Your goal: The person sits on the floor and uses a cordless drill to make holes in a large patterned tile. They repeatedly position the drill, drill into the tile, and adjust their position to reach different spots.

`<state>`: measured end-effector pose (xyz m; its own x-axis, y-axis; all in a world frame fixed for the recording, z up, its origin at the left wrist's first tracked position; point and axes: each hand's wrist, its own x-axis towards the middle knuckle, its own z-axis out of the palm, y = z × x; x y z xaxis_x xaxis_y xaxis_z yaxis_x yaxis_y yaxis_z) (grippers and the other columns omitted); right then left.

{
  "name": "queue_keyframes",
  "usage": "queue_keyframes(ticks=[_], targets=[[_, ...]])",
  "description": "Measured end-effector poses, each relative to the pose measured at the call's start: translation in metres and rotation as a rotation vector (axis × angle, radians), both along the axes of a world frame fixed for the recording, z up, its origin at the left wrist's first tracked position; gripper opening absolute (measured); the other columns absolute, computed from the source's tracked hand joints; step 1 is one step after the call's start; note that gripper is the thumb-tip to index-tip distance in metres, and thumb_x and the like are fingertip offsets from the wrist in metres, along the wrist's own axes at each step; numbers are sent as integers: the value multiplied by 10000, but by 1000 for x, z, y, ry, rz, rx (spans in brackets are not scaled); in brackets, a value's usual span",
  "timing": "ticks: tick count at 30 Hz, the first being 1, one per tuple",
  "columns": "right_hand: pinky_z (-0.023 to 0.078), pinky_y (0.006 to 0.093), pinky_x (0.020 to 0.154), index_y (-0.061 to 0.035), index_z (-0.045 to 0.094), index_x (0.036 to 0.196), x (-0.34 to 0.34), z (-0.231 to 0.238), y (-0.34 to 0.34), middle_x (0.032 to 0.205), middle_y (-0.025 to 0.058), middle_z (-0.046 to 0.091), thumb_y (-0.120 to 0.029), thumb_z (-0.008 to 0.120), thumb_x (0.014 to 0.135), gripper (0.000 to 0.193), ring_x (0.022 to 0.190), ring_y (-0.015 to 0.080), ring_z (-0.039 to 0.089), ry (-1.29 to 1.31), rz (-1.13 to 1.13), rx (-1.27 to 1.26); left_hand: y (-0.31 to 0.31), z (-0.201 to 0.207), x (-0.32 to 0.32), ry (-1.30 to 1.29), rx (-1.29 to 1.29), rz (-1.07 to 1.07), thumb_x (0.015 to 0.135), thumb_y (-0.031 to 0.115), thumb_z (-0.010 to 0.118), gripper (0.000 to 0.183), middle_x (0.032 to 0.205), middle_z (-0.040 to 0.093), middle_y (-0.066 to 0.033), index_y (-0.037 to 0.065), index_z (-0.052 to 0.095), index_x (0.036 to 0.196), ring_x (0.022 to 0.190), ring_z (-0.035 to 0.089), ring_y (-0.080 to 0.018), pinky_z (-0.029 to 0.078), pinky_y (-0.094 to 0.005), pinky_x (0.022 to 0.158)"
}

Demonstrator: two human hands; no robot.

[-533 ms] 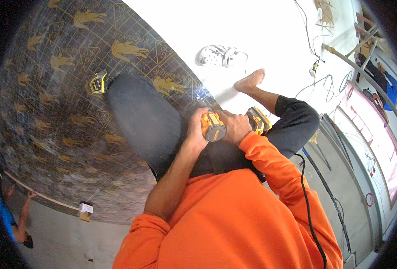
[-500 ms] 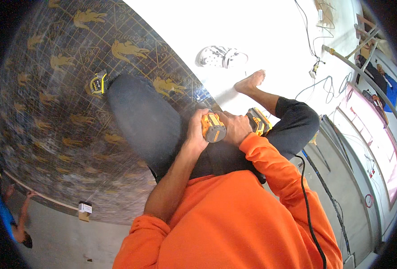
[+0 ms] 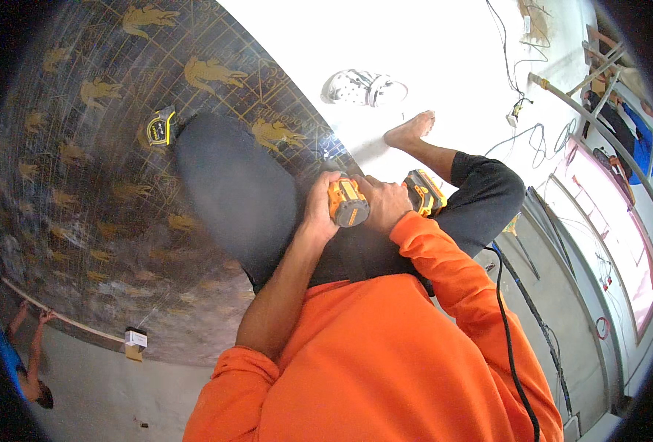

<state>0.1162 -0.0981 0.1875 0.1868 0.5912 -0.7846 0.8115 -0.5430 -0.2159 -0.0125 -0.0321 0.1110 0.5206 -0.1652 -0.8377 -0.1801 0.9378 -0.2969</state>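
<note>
A yellow-and-black cordless drill [image 3: 349, 204] is held low in front of me, over my crossed legs. My right hand [image 3: 387, 202] is closed round its handle, and the battery pack [image 3: 424, 193] sticks out to the right of that hand. Against the left side of the drill body, my left hand [image 3: 321, 206] is also closed. The drill's front end and whatever it touches are hidden by my hands. Below is a dark sheet panel [image 3: 216, 44] with gold animal prints. A yellow-and-black tape measure [image 3: 161, 127] lies on it, beside my left knee.
White patterned clogs [image 3: 365, 88] stand on the pale floor ahead. Cables [image 3: 540, 144] trail at right, near a metal frame [image 3: 584, 110]. A small box [image 3: 135, 338] sits at the panel's lower edge. Another person's hands [image 3: 46, 317] touch that edge at far left.
The drill and both my hands have shifted very slightly up and left in the picture, the grip unchanged. At far left the other person's arms have moved a little.
</note>
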Motion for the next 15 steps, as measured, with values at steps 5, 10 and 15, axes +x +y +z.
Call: queue_keyframes(ticks=[5, 10, 15], targets=[[546, 482, 690, -102, 561, 1220, -2, -2, -4, 1005, 133, 677, -308, 708, 750, 534, 808, 360, 691, -29, 13, -4, 0, 1, -1, -46, -4, 6, 898, 281, 558, 214, 843, 642, -61, 73, 599, 926, 760, 650, -200, 556, -350, 720], [546, 476, 702, -92, 560, 1212, 1, -6, -6, 995, 140, 679, -294, 696, 759, 514, 808, 361, 691, -21, 45, -20, -3, -1, 0, -17, 0, 1, 899, 275, 554, 207, 828, 639, -57, 74, 597, 917, 748, 648, -197, 554, -345, 715], [545, 466, 719, -89, 559, 1211, 2, -2, -6, 990, 149, 677, -281, 688, 758, 508, 812, 361, 691, 5, 28, 27, -8, -3, -1, -5, 1, 5, 901, 287, 546, 207, 826, 651, -54, 88, 601, 914, 727, 646, -202, 556, -353, 708]])
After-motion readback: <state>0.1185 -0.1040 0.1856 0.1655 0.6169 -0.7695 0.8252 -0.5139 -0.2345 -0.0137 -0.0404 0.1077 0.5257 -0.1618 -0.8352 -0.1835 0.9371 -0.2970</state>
